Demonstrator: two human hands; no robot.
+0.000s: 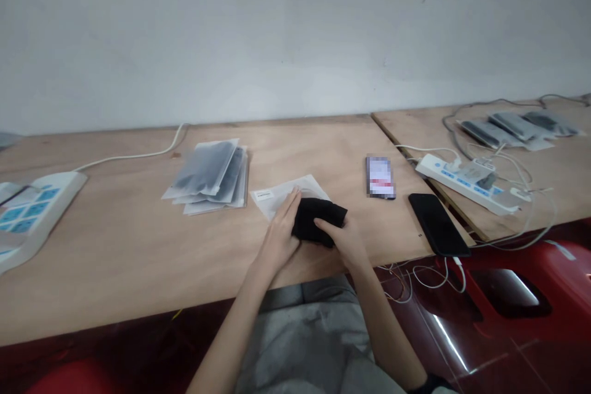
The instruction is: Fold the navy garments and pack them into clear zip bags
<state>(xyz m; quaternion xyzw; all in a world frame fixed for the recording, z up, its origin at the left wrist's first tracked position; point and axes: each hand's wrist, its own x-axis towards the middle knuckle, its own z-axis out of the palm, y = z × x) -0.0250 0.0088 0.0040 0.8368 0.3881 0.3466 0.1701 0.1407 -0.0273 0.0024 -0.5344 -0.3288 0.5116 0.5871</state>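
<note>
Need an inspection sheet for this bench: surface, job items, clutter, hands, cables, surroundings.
Surface: wooden table, a seam between two tops at right.
Job's things: black folded item in hand; translucent bag with a white label behind it; stack of filled bags to the left.
Clutter: lit phone; dark-screened phone at the front edge; more bags at far right.
Hands: right hand grips the black item, thumb on top; left hand against its left side, grip unclear.
Cables: white power strips left and right; white cable hangs by the dark-screened phone.
Surroundings: marked wall, red stool.
</note>
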